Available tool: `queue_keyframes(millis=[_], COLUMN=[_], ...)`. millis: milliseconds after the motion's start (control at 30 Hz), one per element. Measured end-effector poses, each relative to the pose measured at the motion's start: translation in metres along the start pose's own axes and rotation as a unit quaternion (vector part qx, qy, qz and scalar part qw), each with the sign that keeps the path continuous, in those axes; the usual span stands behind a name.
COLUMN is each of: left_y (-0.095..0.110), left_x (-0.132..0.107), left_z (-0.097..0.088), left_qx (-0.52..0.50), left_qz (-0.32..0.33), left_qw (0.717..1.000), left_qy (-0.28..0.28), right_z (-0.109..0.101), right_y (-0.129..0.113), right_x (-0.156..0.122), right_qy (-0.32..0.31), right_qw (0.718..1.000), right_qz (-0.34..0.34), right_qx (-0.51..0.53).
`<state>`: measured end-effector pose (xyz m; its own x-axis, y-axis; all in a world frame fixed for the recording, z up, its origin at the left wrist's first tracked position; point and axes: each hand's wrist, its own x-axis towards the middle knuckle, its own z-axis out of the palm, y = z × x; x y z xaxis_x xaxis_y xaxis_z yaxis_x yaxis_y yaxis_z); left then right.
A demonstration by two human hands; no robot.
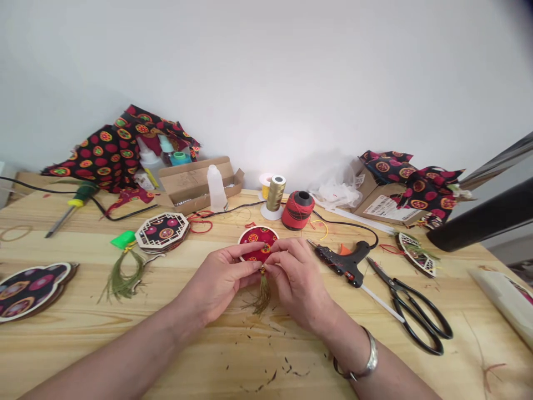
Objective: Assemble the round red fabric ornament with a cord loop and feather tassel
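Observation:
My left hand [220, 278] and my right hand [297, 283] meet at the middle of the wooden table [125, 355]. Between them, both hands pinch a round red fabric ornament [258, 244] with a gold-and-red circle print. Its lower edge is hidden behind my fingers. An olive-green tassel [262, 297] hangs from a small knot at the ornament's bottom, right under my fingertips. A metal bangle [366, 355] circles my right wrist. Short dark thread clippings lie on the wood below my hands.
To the right lie a black hot glue gun [343, 264] with its cord and black-handled scissors [410, 308]. Behind stand a red thread spool [297, 210] and a gold spool [276, 193]. To the left are lattice-framed ornaments [162, 232], a green tassel [122, 280], and printed fabric [116, 147].

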<state>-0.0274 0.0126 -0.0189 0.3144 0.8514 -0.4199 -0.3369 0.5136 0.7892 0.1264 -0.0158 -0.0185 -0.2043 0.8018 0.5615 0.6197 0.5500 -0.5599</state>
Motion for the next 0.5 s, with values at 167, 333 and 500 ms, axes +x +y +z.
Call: queue_keyframes(millis=[167,333,500], left_y=[0.0005,0.0012,0.0012], left_x=[-0.0009,-0.0002,-0.0002], left_z=[0.0003,0.0035,0.0038], left_qx=[0.0,0.001,0.004], left_qz=[0.002,0.007,0.014], left_qw=[1.0,1.0,1.0], left_qy=[-0.001,0.0,-0.007], right_z=[0.0,0.0002,-0.0002], right_y=[0.0008,0.0006,-0.0003], right_x=[-0.0012,-0.0009,0.001], right_qy=[-0.002,-0.003,-0.004], right_qw=[1.0,1.0,1.0], right_qz=[0.0,-0.003,-0.002], right_qx=[-0.001,0.0,-0.004])
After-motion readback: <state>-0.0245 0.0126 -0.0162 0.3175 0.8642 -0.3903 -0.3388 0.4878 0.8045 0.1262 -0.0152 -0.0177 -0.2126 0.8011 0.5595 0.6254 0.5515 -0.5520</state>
